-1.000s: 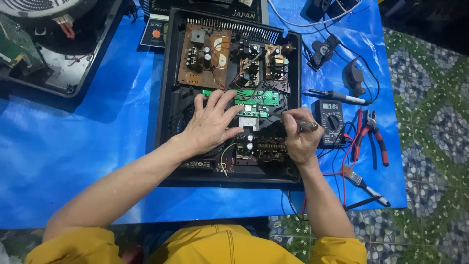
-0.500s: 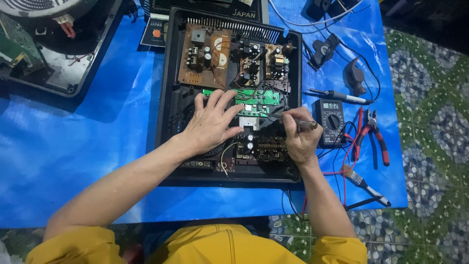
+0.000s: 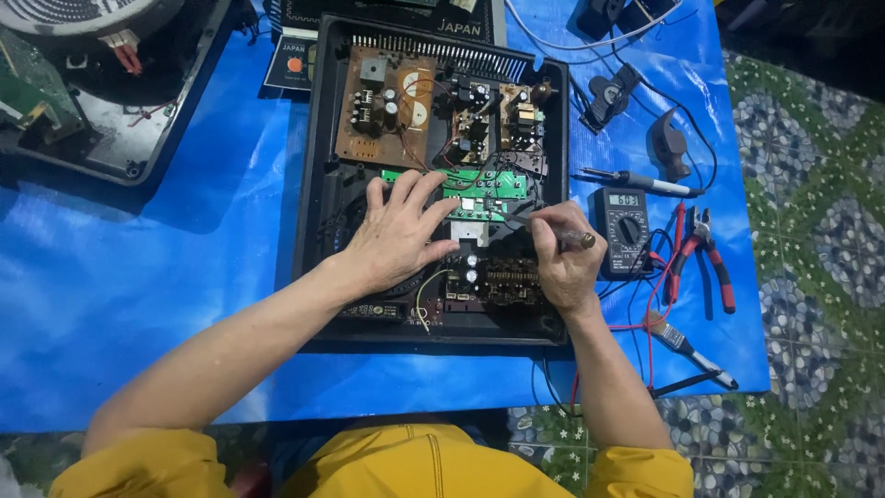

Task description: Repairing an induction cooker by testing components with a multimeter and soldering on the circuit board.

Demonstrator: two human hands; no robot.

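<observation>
Blue plastic sheeting (image 3: pixel 138 277) covers a patterned tile floor (image 3: pixel 811 184), and on it lies an opened black case (image 3: pixel 313 184) filled with circuit boards. Seen from above, a person in yellow sleeves leans over the case. Their left hand (image 3: pixel 392 235) lies flat with fingers spread wide, its fingertips touching the near edge of a green board (image 3: pixel 489 184) at the middle of the case. Their right hand (image 3: pixel 564 258) is closed around a screwdriver (image 3: pixel 553 231), whose tip points left toward the green board. A brown board (image 3: pixel 383 106) sits at the far left of the case. Just beside the case on the right are a small black meter (image 3: pixel 625 221) with red wires, red-handled pliers (image 3: pixel 701 249), a second screwdriver (image 3: pixel 645 182) and a small brush (image 3: pixel 687 346). At upper left rests another opened appliance (image 3: pixel 101 101).
</observation>
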